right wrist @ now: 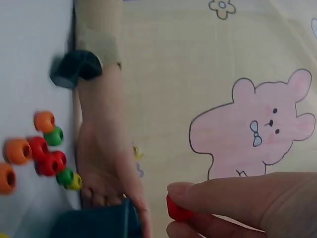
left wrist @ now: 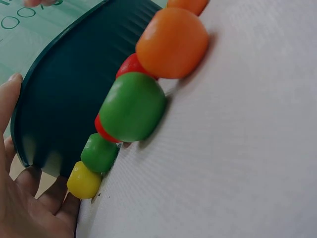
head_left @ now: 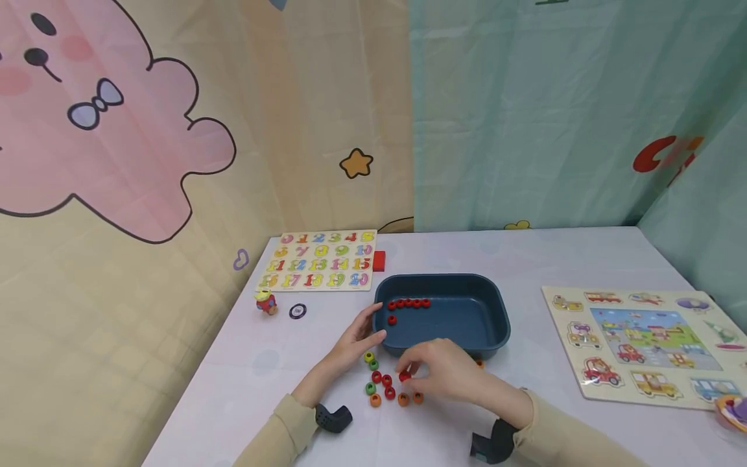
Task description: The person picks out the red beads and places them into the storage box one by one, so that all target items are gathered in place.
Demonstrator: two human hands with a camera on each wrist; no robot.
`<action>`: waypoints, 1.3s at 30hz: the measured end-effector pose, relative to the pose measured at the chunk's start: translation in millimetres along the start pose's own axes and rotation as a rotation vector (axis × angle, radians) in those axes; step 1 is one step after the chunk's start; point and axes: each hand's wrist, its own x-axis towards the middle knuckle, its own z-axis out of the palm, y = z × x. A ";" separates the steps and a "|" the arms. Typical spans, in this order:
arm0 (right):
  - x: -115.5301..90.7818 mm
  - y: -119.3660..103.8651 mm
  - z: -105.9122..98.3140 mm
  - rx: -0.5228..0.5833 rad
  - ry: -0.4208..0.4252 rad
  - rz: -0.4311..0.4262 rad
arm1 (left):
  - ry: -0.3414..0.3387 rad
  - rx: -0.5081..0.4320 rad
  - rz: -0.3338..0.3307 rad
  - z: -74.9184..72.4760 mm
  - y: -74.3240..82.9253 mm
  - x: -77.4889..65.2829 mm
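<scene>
A dark blue basin (head_left: 502, 318) stands on the table, with several red beads (head_left: 410, 303) in a row inside and one more below the row. My left hand (head_left: 354, 338) holds the basin's left end, thumb and a finger at the rim, the other fingers against the outer wall. Between thumb and fingers, my right hand (head_left: 443, 370) pinches a red bead (right wrist: 177, 210) in front of the basin's near side. Loose beads lie between the hands: red (head_left: 390, 393), orange (head_left: 375, 400), green (head_left: 370, 388) and a yellow one (head_left: 369, 357).
At the back left lies a number puzzle board (head_left: 318, 259) beside a red block (head_left: 379, 261). A small toy figure (head_left: 266, 302) and a round disc (head_left: 297, 311) are left of the basin. A vehicle puzzle board (head_left: 648, 347) lies at the right. Patterned curtains (head_left: 525, 117) surround the table.
</scene>
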 end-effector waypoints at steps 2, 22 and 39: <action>7.2 -1.6 -18.4 -0.019 0.029 -0.016 | -0.004 -0.014 0.010 -1.2 -4.0 1.4; 97.3 73.6 -13.7 0.024 -0.019 0.135 | 0.023 -0.008 -0.015 -0.9 -17.1 2.2; 99.7 75.4 -1.5 -0.125 -0.034 0.229 | 0.032 0.007 0.019 -3.1 -27.5 7.4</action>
